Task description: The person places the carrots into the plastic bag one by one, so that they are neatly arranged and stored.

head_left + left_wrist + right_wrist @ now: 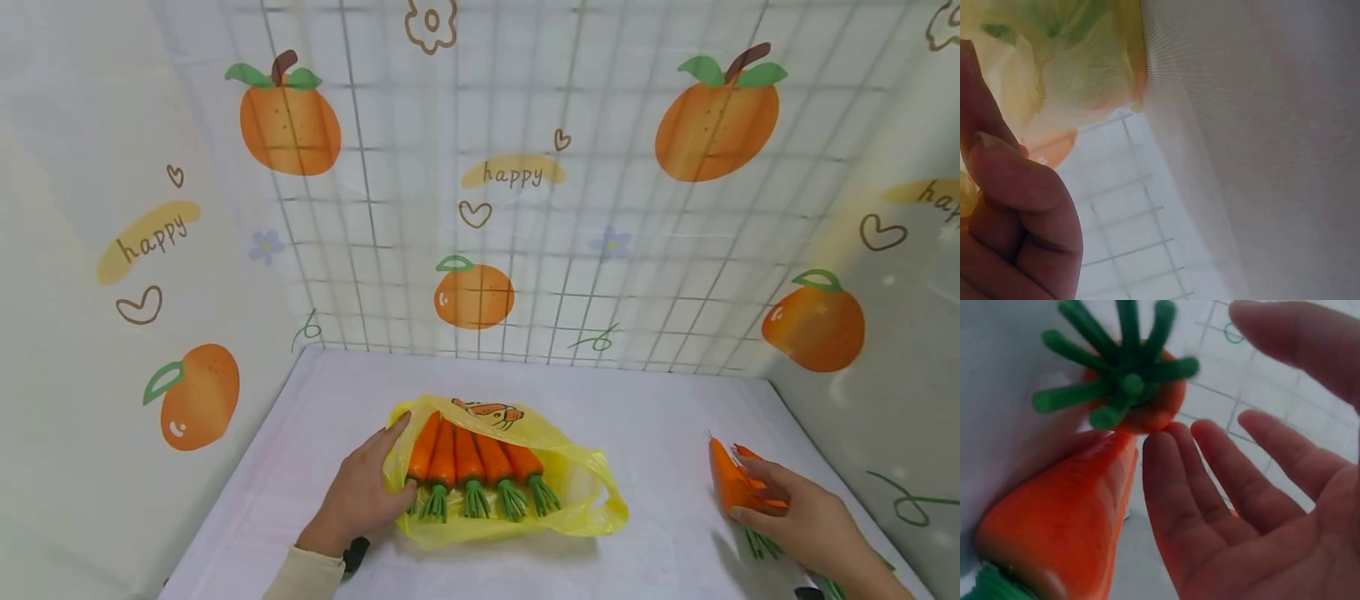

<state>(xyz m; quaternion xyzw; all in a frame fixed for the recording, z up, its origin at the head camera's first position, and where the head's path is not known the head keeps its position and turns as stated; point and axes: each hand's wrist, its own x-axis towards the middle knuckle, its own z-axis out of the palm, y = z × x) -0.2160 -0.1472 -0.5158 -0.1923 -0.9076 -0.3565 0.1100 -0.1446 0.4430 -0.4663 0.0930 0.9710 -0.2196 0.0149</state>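
A yellow plastic bag (588, 500) lies mouth-forward in the head view, with several orange carrots (467, 454) in a row inside, green tops toward me. My left hand (363, 492) holds the bag's left edge. Curled fingers and thumb of that hand (1025, 219) show against the yellow plastic in the left wrist view. Over at the right, my right hand (813, 512) is at a carrot (723, 479) beside other carrots. The right wrist view has its fingers fairly straight, fingertips by a carrot with green stalks (1166, 403), thumb apart; another carrot (1063, 519) lies below.
A white table (645, 417) carries everything. Translucent curtains printed with oranges (474, 297) hang along the back and both sides, a wire grid (405, 217) behind the back one. Green carrot tops (828, 583) show under the right forearm.
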